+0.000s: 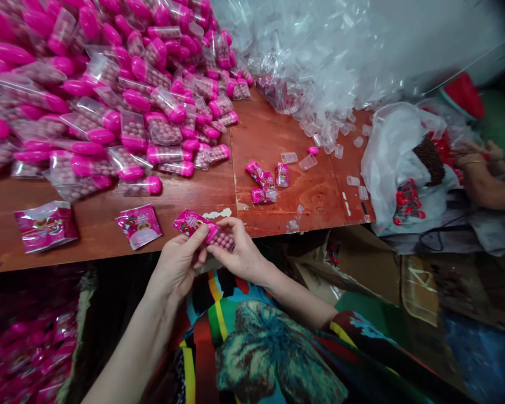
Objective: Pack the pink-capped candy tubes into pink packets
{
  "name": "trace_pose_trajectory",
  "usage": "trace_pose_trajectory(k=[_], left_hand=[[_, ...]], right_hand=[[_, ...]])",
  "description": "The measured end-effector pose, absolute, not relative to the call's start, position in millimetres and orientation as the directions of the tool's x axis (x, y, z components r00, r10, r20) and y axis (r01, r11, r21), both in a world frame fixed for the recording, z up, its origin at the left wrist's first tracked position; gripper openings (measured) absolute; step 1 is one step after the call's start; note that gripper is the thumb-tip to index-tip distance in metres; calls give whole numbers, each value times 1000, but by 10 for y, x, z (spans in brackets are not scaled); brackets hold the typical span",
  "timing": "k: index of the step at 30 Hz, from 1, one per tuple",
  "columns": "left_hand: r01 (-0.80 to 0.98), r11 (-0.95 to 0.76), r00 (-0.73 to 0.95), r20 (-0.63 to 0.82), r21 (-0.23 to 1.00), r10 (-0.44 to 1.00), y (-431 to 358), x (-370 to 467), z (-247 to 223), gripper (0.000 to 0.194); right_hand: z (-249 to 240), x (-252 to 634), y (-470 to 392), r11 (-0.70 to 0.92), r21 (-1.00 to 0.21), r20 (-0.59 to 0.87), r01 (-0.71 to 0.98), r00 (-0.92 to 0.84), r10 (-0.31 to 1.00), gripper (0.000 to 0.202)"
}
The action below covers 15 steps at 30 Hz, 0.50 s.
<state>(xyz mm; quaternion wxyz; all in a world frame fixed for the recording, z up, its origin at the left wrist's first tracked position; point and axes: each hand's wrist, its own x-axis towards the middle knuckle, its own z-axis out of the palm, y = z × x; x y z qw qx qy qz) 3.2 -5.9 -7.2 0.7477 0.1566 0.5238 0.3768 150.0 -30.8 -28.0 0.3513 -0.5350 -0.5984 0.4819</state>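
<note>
Just over the table's front edge, my left hand (177, 262) pinches a pink printed wrapper (189, 222) between thumb and fingers. My right hand (244, 253) is closed on a small clear container of pink balls (222, 240), which meets the wrapper's right end. Whether the container's end is inside the wrapper I cannot tell; my fingers hide part of both. On the table to the left lie a flat pink printed wrapper (140, 225) and a larger pink packet (46, 225). Several small wrapped containers (264, 185) lie beyond my right hand.
A large heap of pink-capped clear containers (122, 106) covers the table's (193, 193) left rear. Empty clear containers (320, 67) are piled behind. A white plastic bag (382, 146) stands right, near another person's arm (488, 179). Pink packets (37, 348) fill a container below left.
</note>
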Motion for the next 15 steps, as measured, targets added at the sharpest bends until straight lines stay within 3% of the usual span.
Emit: trace_pose_trajectory(k=[4, 6, 12, 15], left_hand=[[-422, 627, 145, -634, 655, 760, -30, 0, -81, 45], [-424, 631, 166, -629, 650, 759, -25, -11, -86, 45], [-376, 606, 89, -624, 701, 777, -48, 16, -60, 45], [-382, 587, 34, -623, 714, 781, -57, 41, -56, 41]], right_hand=[[-317, 1518, -291, -243, -961, -205, -130, -254, 945, 51], [-325, 1550, -276, -346, -910, -255, -228, -351, 901, 49], [-344, 1561, -264, -537, -770, -366, -344, -451, 814, 44], [-356, 1491, -311, -342, -931, -293, -129, -296, 909, 43]])
